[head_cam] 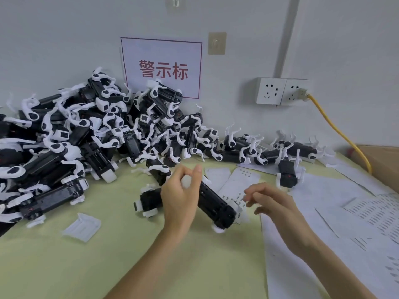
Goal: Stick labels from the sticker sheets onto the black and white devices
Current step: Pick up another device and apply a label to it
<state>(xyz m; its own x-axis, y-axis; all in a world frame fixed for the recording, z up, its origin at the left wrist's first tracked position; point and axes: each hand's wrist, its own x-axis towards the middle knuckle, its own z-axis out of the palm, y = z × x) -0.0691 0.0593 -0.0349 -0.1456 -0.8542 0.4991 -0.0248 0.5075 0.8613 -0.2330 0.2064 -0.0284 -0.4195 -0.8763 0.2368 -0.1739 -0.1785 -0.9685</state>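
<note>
At the left of the frame we see a heap of black and white devices (64, 137), glossy black bodies with thin white curved arms tangled together, and below it 1 loose white ribbed plastic cover (82, 226) on the pale yellow-green table cloth (108, 255). At centre the left hand (180, 199) curls its fingers and thumb round the upper end of 1 device (216, 205), a hard, boxy black bar capped in white. Its long axis runs from upper left down to lower right, so its free end points toward the right hand. Just behind that end lies a narrow sticker strip (235, 182), matte white paper with rows of tiny labels. The right hand (274, 201) hovers over the strip, close to the device's lower end, fingers loosely bent and blurred; we cannot tell whether they pinch a label. We judge it the nearer hand for picking and placing. Further right, larger sticker sheets (356, 212) lie flat and overlapping.
</note>
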